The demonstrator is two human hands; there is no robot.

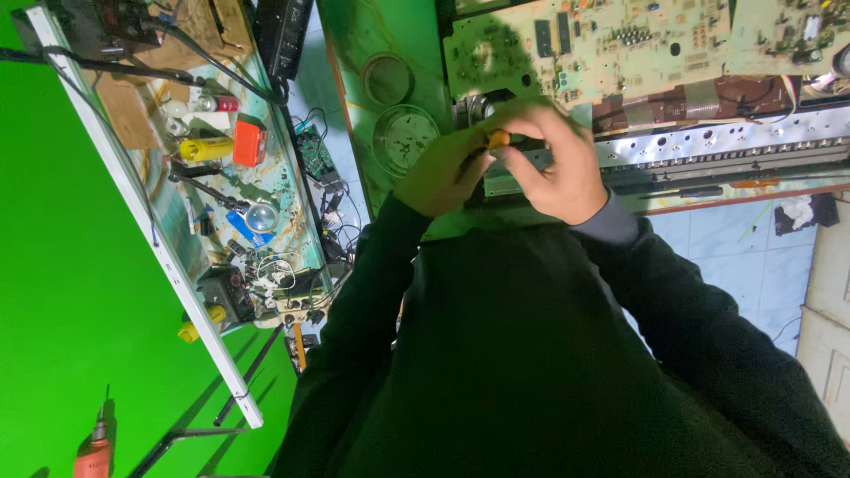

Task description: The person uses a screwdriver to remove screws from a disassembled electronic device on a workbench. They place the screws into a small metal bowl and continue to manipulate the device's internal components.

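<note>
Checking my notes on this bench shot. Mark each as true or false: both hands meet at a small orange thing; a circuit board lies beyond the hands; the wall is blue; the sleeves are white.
1. Both hands, left and right, meet at a small orange thing. True.
2. A circuit board lies beyond the hands. True.
3. The wall is blue. False: it is green.
4. The sleeves are white. False: they are dark.
</note>
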